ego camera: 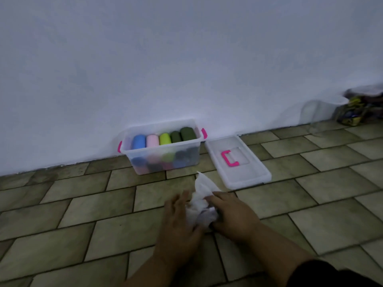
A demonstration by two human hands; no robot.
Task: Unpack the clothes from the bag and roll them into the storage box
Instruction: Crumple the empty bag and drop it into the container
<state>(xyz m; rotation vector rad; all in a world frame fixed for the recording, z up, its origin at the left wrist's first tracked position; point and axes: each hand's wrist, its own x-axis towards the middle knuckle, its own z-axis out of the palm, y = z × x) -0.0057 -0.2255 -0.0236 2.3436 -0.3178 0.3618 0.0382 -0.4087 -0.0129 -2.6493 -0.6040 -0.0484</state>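
A clear storage box with pink handles stands against the white wall. It holds several rolled clothes: blue, pink, lime and dark green on top, more below. On the tiled floor in front of it lies a crumpled white bag, semi-transparent, with something dark inside. My left hand presses against its left side with fingers spread. My right hand grips its right side, fingers curled into the bag.
The box's clear lid with a pink handle lies flat on the floor to the right of the box. At the far right by the wall stand a clear container and another one stuffed with colourful items.
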